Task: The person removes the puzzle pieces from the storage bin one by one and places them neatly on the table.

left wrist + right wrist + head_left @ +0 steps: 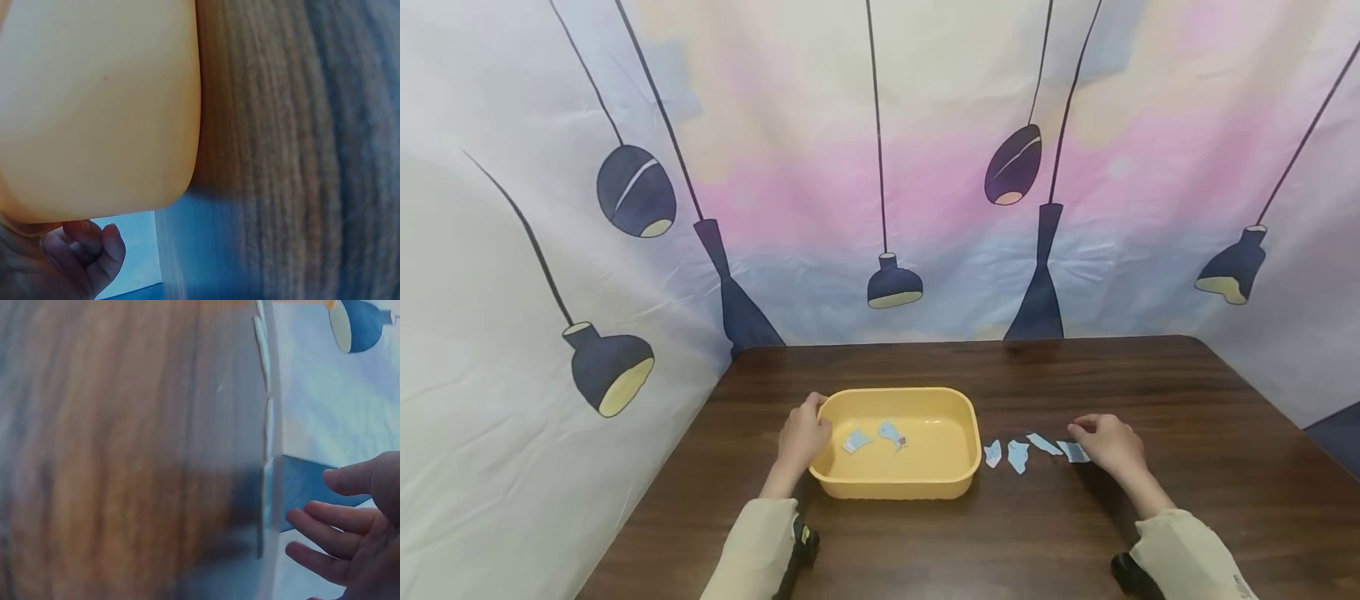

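A yellow plastic basin (895,490) stands on the table, two pale blue torn paper scraps (857,441) lying inside it. My left hand (802,435) grips the basin's left rim; in the left wrist view its fingers (112,250) curl beside the basin wall (100,112). To the right of the basin, several more torn scraps (1017,456) lie in a row. My right hand (1111,446) hovers at the rightmost scrap (1073,452), partly covering it in the head view. From the right wrist, its fingers (331,534) look loosely extended, thumb apart, holding nothing.
The dark wooden table (925,550) has its far edge against a hanging cloth (820,167) printed with lamps. Black straps with devices (805,542) sit on both wrists, over light sleeves.
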Available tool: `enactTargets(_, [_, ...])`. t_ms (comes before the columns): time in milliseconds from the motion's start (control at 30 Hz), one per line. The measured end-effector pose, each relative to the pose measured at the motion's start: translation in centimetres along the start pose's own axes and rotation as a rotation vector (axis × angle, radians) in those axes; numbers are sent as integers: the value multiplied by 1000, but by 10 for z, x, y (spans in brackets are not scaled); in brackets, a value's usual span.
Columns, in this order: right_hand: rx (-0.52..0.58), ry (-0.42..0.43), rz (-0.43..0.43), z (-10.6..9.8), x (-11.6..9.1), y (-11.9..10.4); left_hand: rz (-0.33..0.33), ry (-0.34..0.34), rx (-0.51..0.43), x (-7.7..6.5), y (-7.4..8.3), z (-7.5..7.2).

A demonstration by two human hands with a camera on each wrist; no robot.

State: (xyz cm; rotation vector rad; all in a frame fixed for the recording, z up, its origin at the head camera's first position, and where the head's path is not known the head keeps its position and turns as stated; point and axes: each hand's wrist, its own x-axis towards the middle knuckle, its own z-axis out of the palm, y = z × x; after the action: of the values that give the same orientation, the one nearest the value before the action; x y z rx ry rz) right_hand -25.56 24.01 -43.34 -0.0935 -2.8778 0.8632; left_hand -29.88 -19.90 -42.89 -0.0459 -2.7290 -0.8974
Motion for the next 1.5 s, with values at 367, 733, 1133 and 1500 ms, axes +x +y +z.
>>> enactTargets(367, [228, 8, -160, 4, -5, -69, 7, 7, 10, -2, -1, -1])
enactTargets(733, [457, -110, -302, 58, 4, -141, 11, -6, 0, -6, -2, 6])
enactTargets(1133, [375, -381, -313, 109, 9, -173, 29, 19, 1, -4, 0, 6])
enactTargets(1500, [200, -301, -356, 124, 9, -185, 18, 41, -7, -3, 2, 2])
